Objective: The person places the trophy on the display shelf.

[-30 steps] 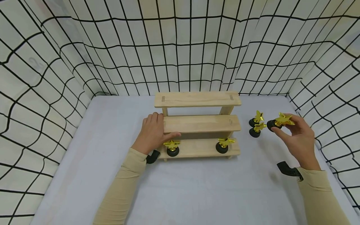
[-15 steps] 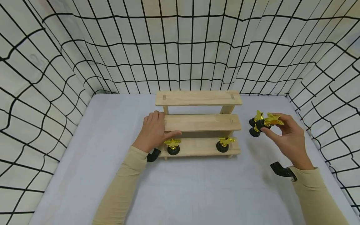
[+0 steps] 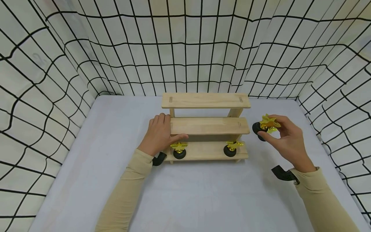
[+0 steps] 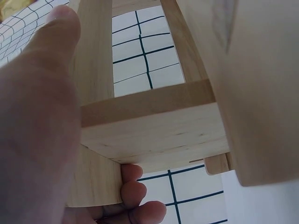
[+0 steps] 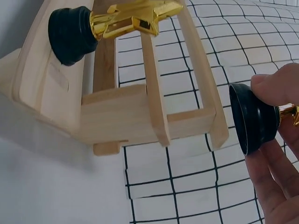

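A three-tier wooden shelf (image 3: 210, 125) stands on the white cloth. My left hand (image 3: 157, 135) grips its left end, thumb along the front; in the left wrist view the fingertips (image 4: 134, 192) curl round the wooden side piece. My right hand (image 3: 290, 141) pinches a gold star trophy (image 3: 269, 121) with a black base, tilted; the base's hollow underside (image 5: 246, 119) shows in the right wrist view. On the bottom tier stand two more star trophies, one at the left (image 3: 179, 151) and one at the right (image 3: 230, 149). Other trophies on the cloth are mostly hidden behind the held one.
White cloth (image 3: 203, 193) covers the table. A black wire grid (image 3: 200, 64) encloses the back and both sides, close behind the shelf's top tier (image 3: 205, 100). Black straps (image 3: 282, 174) sit at both wrists.
My right hand has moved left with its trophy, from beside the standing trophies to in front of them, nearer the shelf. My left hand keeps its grip on the shelf.
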The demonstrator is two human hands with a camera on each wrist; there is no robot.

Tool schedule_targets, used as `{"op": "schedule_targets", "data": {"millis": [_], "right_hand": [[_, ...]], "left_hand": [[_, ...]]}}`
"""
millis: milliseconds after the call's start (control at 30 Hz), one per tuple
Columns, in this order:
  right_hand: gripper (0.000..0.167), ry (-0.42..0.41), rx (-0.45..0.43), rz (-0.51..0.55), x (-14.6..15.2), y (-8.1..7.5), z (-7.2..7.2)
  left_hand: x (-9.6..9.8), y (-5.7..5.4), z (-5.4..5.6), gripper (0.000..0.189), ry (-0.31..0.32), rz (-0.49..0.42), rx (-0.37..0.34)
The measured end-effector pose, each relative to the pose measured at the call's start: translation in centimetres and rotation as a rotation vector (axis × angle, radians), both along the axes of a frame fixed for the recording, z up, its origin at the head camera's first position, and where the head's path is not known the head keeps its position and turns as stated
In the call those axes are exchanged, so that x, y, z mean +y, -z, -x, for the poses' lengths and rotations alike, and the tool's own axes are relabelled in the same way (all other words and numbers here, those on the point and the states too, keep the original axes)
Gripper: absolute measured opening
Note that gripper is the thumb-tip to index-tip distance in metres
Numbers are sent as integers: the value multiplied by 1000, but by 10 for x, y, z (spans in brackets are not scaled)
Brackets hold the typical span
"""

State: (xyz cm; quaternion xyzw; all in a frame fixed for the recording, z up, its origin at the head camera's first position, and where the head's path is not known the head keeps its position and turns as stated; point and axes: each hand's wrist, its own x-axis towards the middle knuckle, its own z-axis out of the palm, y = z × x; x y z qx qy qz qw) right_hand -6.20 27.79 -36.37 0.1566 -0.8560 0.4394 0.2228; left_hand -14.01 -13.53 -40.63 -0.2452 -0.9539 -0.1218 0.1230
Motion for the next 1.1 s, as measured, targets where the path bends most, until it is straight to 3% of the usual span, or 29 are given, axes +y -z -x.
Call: {"op": "schedule_targets", "data": {"millis": [267,700,1100], "right_hand": [[70,-76,5,-6,-11,-5,4],[69,-131,-12,-23,-27,-7,8],[68,-175,4,-3,-38,-9,10]], "left_hand": [[0,1,0,84,-1,-4,-11],[1,3,1,85,-11,5,-32],[0,2,1,83,-2,5,-11]]}}
